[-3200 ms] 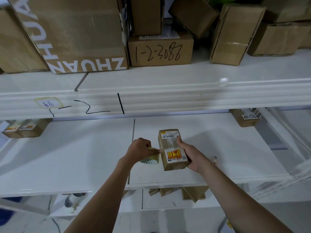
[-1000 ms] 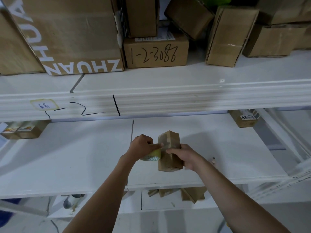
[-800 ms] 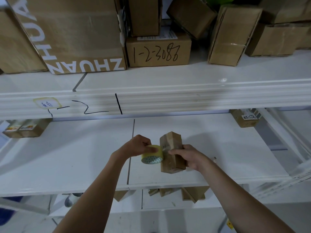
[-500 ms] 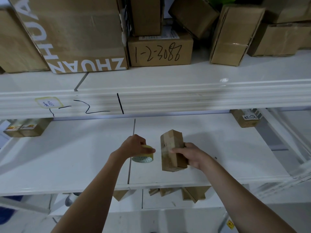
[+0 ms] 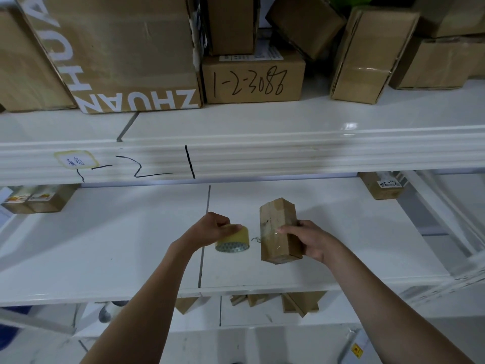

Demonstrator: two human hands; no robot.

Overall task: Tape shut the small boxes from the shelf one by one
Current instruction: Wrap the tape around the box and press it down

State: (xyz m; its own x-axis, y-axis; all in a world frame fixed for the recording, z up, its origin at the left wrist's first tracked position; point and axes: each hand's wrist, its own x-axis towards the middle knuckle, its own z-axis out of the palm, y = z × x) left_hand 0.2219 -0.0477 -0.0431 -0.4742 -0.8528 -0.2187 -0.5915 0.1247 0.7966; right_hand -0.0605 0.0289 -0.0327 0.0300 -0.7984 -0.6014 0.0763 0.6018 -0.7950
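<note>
The left hand (image 5: pixel 210 231) holds one tape roll (image 5: pixel 233 239), its grip curled round it. The roll has moved away from the small box (image 5: pixel 278 229); before, it touched the box. The right hand (image 5: pixel 311 240) holds that one box upright over the middle shelf (image 5: pixel 105 245), fingers curled round it. Two small boxes (image 5: pixel 36 199) sit far left.

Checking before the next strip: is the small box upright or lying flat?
Upright: the small box stands on end, gripped by the right hand.
</note>
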